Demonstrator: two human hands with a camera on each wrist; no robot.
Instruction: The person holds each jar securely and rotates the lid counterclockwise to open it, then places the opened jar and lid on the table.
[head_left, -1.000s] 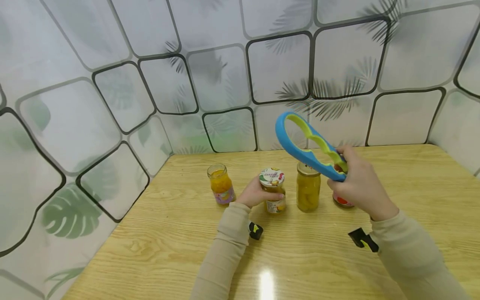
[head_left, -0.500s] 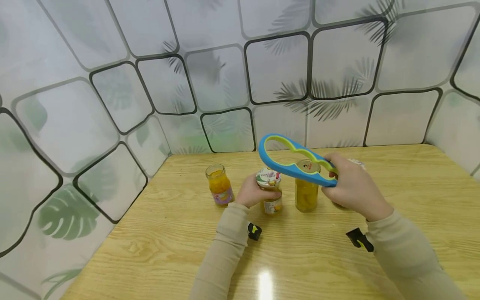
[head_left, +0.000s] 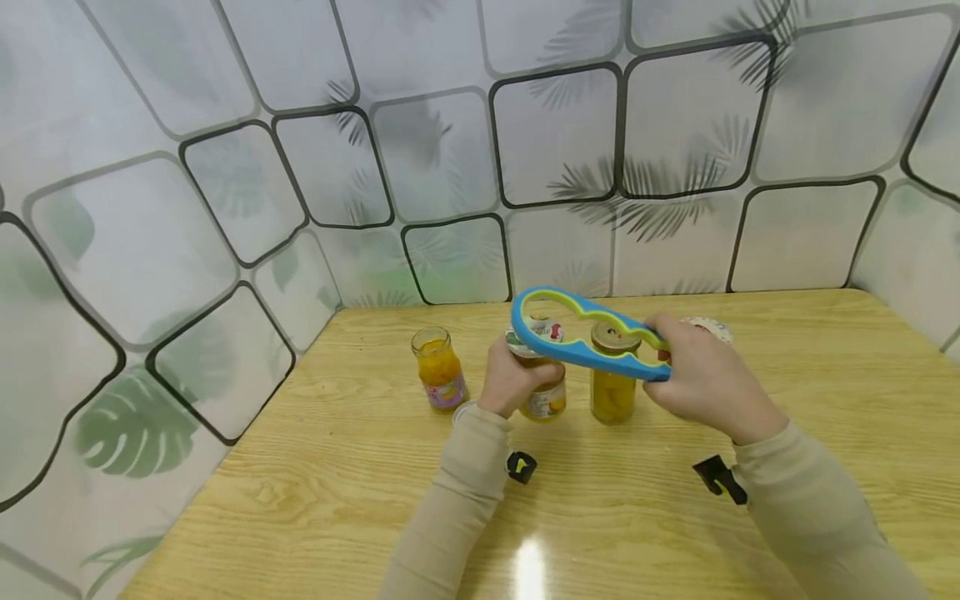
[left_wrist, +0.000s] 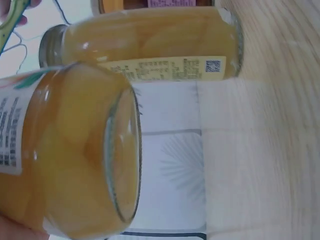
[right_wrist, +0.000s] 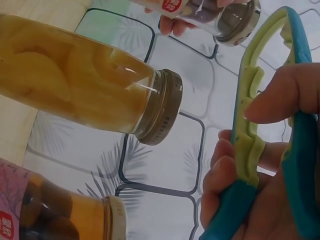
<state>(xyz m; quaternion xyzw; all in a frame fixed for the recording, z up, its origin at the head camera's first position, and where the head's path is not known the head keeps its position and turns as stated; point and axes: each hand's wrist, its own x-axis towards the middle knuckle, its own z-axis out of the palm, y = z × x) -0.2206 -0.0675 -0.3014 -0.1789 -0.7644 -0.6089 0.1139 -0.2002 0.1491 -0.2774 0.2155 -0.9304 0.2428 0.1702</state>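
Status from my end: one jar reads as done, three as left.

Done: the small glass jar of orange fruit with a purple label (head_left: 442,372) stands upright with its mouth bare. A pale flat disc (head_left: 461,411), probably its lid, lies just beside it, partly hidden by my left cuff.

In hand: my left hand (head_left: 512,379) grips a squat glass jar of yellow fruit with a patterned white lid (head_left: 546,402). Left wrist view shows its base clear of the table (head_left: 337,483); lid on. My right hand (head_left: 708,379) grips the blue and lime-green plastic loop opener (head_left: 592,359), its loop overlapping that lid in head view. Right wrist view has the loop beside the lid, not around it. So I judge that lid not started.

Left: the tall glass jar of yellow fruit with a gold lid (head_left: 613,398) and the dark-fruit jar with a pink label (right_wrist: 60,207) both stand lidded.
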